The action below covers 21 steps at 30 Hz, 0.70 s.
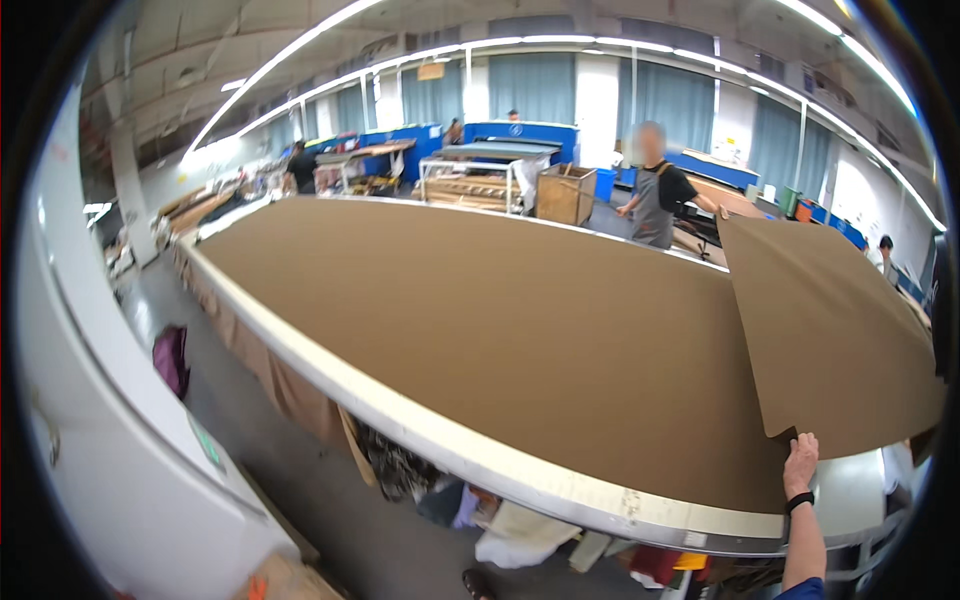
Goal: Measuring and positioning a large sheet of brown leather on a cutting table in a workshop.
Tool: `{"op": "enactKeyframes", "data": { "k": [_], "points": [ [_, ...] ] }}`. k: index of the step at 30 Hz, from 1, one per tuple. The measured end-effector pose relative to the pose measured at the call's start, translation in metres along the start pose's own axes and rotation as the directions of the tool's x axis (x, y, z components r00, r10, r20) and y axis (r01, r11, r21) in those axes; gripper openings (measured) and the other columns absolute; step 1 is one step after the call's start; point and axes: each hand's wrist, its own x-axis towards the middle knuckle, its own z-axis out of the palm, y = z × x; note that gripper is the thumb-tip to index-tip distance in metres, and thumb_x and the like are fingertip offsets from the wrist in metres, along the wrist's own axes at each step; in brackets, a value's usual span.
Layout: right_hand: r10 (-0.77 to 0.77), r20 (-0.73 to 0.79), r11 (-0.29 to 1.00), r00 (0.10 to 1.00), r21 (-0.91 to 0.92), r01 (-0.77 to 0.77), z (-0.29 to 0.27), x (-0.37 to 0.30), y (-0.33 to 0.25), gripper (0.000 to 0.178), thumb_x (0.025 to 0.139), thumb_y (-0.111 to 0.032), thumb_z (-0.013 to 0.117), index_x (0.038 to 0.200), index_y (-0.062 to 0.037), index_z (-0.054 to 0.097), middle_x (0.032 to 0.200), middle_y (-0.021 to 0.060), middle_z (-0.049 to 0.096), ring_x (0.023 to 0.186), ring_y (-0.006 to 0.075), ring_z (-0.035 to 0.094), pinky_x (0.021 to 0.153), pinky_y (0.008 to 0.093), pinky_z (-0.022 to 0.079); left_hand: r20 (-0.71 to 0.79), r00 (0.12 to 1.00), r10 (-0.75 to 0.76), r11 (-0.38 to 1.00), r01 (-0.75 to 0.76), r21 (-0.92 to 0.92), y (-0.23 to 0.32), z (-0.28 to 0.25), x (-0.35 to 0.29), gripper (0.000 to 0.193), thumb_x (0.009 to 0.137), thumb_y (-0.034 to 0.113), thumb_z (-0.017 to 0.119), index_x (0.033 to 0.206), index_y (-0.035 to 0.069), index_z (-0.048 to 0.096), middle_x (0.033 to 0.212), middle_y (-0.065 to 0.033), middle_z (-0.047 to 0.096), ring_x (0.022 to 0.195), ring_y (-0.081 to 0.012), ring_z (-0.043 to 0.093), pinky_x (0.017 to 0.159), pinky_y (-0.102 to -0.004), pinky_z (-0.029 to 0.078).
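Brown cloth at the near right end of a long table. We see the raised sheet of brown cloth [820,320] lifted at the table's right, its leading edge standing above a flat brown layer [470,320] that covers most of the white-rimmed table [560,487]; whether the two are joined, we cannot tell. Our right hand [800,462], a black band [800,502] at its wrist, is closed on the sheet's near lower corner, fingers curled over the edge; our left hand lies outside the view. Across the table, a co-worker in a grey apron [655,205] has a hand [723,212] at the sheet's far upper corner. From its broad, smooth curve we judge the cloth light for its area, pliable yet with some body, neither slippery nor fragile. Such a sheet is best taken by its corners, one person each side, with the edge kept taut against sagging.
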Motion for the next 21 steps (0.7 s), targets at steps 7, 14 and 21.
{"op": "enactKeyframes", "data": {
  "k": [7, 14, 21],
  "points": [
    [0.055, -0.187, 0.998, 0.981, 0.026, -0.051, 0.006, 0.009, -0.070, 0.012, 0.086, -0.011, 0.055, 0.087, 0.0010, 0.056, 0.094, 0.0183, 0.055, 0.093, 0.0372, 0.051, 0.081, 0.0478, 0.041, 0.111, 0.992, 0.064, 0.895, -0.106, 0.434, 0.146, -0.040, 0.141, 0.033, 0.090, 0.032, 0.062, 0.110, 0.005, 0.060, 0.085, -0.0062, 0.063, 0.062, -0.0144, 0.058, 0.049, -0.0278, 0.045],
    [0.137, 0.030, 0.982, 0.990, -0.134, -0.132, 0.042, 0.021, -0.215, 0.020, 0.090, -0.014, 0.055, 0.099, 0.0027, 0.060, 0.100, 0.0201, 0.059, 0.100, 0.0374, 0.053, 0.087, 0.0445, 0.042, 0.081, 0.975, 0.207, 0.977, -0.210, 0.029, 0.373, -0.100, 0.234, 0.019, 0.094, 0.025, 0.055, 0.088, 0.007, 0.056, 0.075, -0.0023, 0.052, 0.068, -0.0147, 0.048, 0.070, -0.0374, 0.052],
    [0.144, 0.126, 0.987, 0.982, -0.092, -0.133, 0.016, 0.009, -0.378, 0.034, 0.092, -0.024, 0.052, 0.103, 0.0055, 0.065, 0.100, 0.0275, 0.065, 0.090, 0.0461, 0.059, 0.083, 0.0491, 0.047, 0.033, 0.977, 0.211, 0.866, -0.202, 0.457, 0.479, -0.135, 0.340, 0.025, 0.086, 0.025, 0.060, 0.083, 0.002, 0.069, 0.071, -0.0058, 0.066, 0.066, -0.0172, 0.063, 0.064, -0.0333, 0.051]
  ]
}}
